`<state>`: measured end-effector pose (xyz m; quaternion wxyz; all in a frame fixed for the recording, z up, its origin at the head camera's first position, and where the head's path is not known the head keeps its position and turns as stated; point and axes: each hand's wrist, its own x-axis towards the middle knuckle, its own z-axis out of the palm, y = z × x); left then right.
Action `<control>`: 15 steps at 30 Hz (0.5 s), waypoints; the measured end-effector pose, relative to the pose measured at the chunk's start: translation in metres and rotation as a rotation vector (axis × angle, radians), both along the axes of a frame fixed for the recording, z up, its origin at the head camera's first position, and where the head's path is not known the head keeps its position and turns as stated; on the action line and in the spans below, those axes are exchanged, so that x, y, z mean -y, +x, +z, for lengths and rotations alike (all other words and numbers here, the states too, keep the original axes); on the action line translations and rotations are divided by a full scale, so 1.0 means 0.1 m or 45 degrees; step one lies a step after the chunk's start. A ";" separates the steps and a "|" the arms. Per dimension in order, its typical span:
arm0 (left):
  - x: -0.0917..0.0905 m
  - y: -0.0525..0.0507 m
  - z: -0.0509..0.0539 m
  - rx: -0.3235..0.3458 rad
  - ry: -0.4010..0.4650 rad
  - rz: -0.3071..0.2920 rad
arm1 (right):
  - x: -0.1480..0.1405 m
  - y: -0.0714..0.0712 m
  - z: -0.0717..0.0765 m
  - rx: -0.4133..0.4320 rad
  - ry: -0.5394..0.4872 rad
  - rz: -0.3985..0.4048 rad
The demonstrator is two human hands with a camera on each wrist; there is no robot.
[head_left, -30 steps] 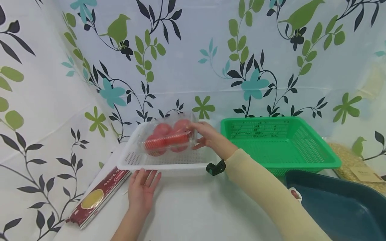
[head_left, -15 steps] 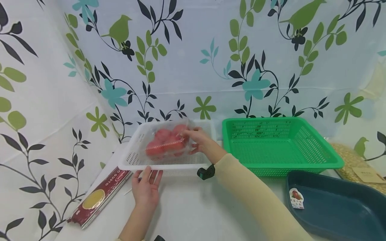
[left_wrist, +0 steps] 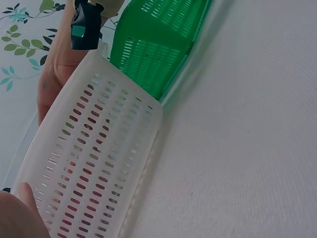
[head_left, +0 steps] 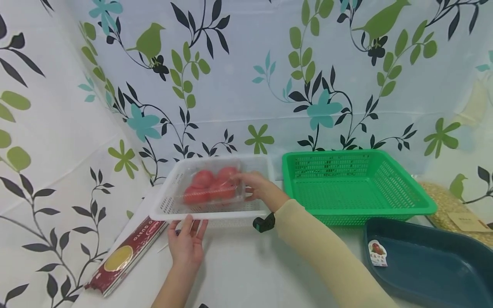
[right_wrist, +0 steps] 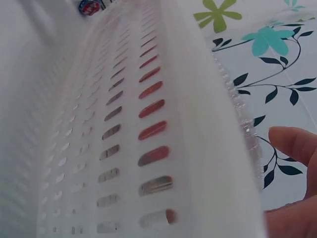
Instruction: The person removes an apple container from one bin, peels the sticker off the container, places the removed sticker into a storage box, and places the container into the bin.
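Note:
A clear plastic pack of tomatoes (head_left: 208, 188) lies flat inside the white perforated basket (head_left: 254, 214), at the back left of the table. At the pack's right end is my right hand (head_left: 262, 188), its upper finger over the pack's edge; the right wrist view shows that hand's digits (right_wrist: 292, 141) spread apart, with backdrop visible between them. My left hand (head_left: 186, 246) is palm up at the basket's near rim, straight fingers touching it. In the left wrist view one digit (left_wrist: 29, 198) rests against the basket's outer wall. Part of both hands' contact is hidden.
A green basket (head_left: 346, 192) stands right of the white one. A dark blue tray (head_left: 427, 261) with a sticker is at front right, before a woven straw piece (head_left: 443, 207). A maroon packet (head_left: 127, 256) lies left. A patterned cloth hangs behind.
The tomato pack, earlier held tilted up in my right hand, has come down flat in the white basket. The right hand has moved lower and left with it. The left hand stays at the rim.

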<state>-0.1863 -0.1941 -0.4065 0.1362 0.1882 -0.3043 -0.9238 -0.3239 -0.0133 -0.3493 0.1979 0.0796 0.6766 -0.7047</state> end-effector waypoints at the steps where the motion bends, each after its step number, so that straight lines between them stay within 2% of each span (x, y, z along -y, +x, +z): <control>1: 0.00 0.00 0.00 0.005 0.002 0.000 | 0.00 0.00 0.01 0.012 0.009 -0.013; 6: 0.01 0.01 0.01 0.004 0.003 -0.012 | -0.02 0.01 0.03 0.062 -0.015 -0.040; 15: 0.01 0.01 0.00 0.000 -0.012 -0.021 | -0.07 -0.01 0.00 0.066 -0.004 0.013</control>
